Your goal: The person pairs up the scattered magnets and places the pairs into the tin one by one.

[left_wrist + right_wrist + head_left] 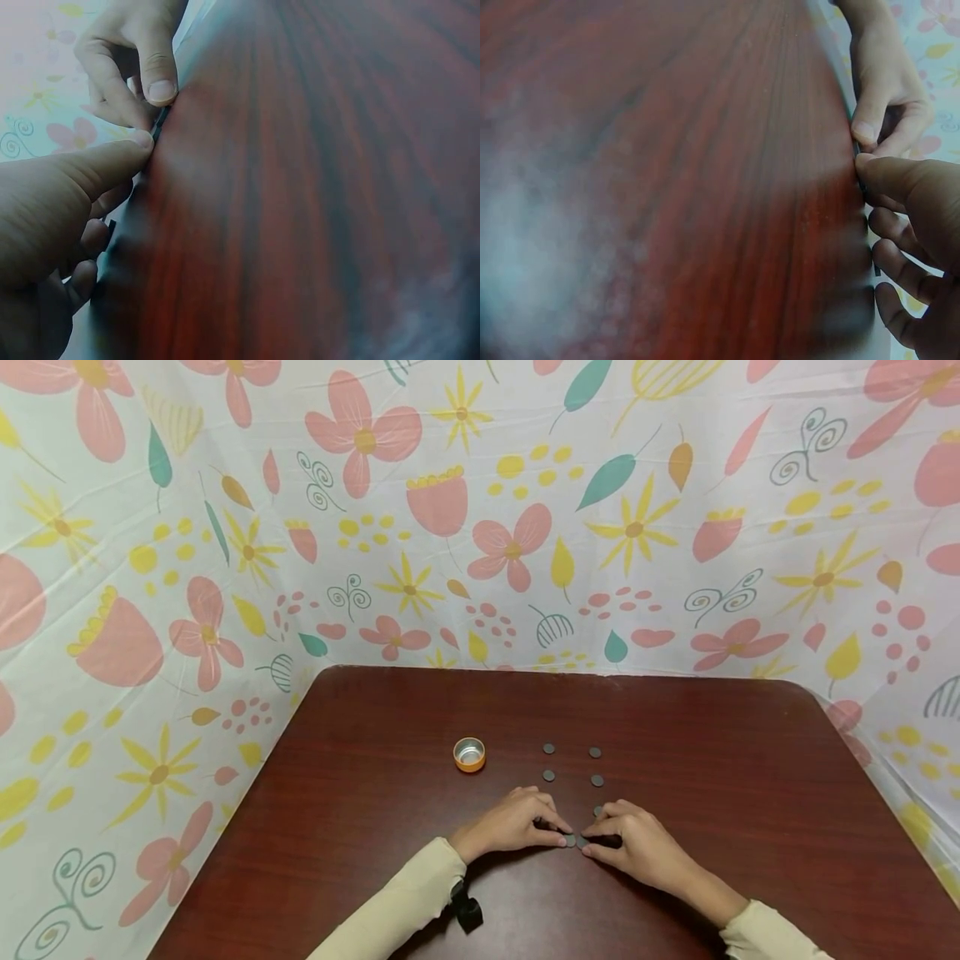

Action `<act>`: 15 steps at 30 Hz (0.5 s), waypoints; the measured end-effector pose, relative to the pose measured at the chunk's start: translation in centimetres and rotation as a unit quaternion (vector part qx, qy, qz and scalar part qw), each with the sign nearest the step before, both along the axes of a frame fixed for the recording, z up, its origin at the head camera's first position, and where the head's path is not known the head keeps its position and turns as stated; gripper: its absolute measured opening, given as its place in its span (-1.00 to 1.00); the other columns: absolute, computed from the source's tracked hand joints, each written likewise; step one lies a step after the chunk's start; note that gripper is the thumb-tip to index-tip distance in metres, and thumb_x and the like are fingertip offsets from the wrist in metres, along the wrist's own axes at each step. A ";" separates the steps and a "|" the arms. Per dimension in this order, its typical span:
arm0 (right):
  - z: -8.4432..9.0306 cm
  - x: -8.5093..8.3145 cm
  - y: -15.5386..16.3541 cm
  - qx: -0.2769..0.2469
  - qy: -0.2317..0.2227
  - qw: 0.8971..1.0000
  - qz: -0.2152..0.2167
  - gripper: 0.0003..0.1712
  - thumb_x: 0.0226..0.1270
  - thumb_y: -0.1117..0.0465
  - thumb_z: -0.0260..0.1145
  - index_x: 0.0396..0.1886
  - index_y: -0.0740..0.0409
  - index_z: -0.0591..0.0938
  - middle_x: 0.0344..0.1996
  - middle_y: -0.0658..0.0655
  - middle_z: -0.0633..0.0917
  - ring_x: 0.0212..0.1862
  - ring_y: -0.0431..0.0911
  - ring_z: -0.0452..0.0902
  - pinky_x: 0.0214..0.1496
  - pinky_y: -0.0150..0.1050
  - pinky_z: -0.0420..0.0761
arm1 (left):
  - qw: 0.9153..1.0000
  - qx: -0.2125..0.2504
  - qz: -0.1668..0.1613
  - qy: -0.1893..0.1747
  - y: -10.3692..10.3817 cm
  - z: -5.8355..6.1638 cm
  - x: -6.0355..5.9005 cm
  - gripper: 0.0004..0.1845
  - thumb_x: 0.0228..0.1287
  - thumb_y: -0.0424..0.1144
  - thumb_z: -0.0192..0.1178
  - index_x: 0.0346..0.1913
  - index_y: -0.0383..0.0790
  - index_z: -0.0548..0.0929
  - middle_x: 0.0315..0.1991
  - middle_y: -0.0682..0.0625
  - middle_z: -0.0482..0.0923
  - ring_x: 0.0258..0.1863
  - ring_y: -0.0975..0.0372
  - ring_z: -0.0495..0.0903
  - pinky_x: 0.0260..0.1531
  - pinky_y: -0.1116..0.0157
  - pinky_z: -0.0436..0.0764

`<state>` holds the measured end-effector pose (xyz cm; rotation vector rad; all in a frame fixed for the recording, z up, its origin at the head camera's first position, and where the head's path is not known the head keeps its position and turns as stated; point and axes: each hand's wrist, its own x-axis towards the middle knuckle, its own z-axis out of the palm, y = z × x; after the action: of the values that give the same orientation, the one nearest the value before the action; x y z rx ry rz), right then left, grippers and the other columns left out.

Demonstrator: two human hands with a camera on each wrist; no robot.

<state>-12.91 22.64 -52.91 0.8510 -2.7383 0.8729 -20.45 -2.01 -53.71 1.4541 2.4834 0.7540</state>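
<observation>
Low on the table, my left hand [517, 822] pinches a small flat grey disc [569, 841] between thumb and fingers. Just to the right, my right hand [636, 843] holds a second grey disc [582, 842] at its fingertips, and the two discs lie nearly edge to edge. Another disc [597, 811] shows partly behind the right hand's fingers. In the left wrist view, the thumb of the left hand [52, 202] almost meets the right fingertips at the table surface. From the right wrist side, the right hand [922, 202] hides most of its disc.
Beyond the hands, several more grey discs [549, 748] lie in two columns on the dark red-brown table [360, 727]. A small orange round tin [469, 755] with a silvery inside stands left of them. Flower-patterned cloth [450, 527] hangs behind and beside the table.
</observation>
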 end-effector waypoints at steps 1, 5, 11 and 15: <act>0.0 0.0 0.0 0.002 0.000 1.000 -0.001 -0.80 0.17 0.09 0.60 -0.21 -0.02 0.87 -0.27 -0.17 0.66 -0.24 -0.31 0.45 -0.34 -0.37 0.51 | 1.000 0.000 0.001 -0.002 0.0 0.0 0.0 -0.72 0.37 0.08 0.32 0.05 0.17 0.82 -0.31 0.36 0.56 -0.40 0.48 0.30 -0.25 0.48 0.27; 0.1 0.0 -0.1 0.012 -0.007 1.000 -0.004 -0.80 0.18 0.08 0.59 -0.19 -0.05 0.86 -0.24 -0.14 0.67 -0.22 -0.28 0.49 -0.32 -0.34 0.54 | 1.000 -0.005 0.008 -0.010 -0.2 0.0 0.1 -0.72 0.38 0.09 0.32 0.06 0.18 0.81 -0.29 0.37 0.57 -0.39 0.48 0.31 -0.24 0.47 0.26; 0.2 -0.1 0.0 0.031 -0.010 0.999 -0.012 -0.80 0.22 0.02 0.57 -0.18 -0.10 0.85 -0.17 -0.13 0.69 -0.15 -0.21 0.55 -0.25 -0.26 0.60 | 1.000 0.001 0.008 -0.018 -0.4 0.9 0.2 -0.67 0.40 0.09 0.30 0.11 0.11 0.79 -0.20 0.32 0.63 -0.32 0.50 0.41 -0.21 0.52 0.34; 0.3 -0.1 -0.1 0.028 -0.004 1.000 -0.010 -0.80 0.21 0.02 0.58 -0.19 -0.10 0.84 -0.17 -0.11 0.69 -0.15 -0.20 0.57 -0.24 -0.25 0.62 | 0.999 0.026 0.015 -0.010 -1.3 2.4 0.0 -0.61 0.44 0.09 0.26 0.17 0.02 0.76 -0.06 0.24 0.68 -0.15 0.48 0.55 -0.11 0.55 0.47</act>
<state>-12.98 22.57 -52.62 0.8289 -2.7851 0.8008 -20.48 -3.29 -51.31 1.4205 2.4943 0.8407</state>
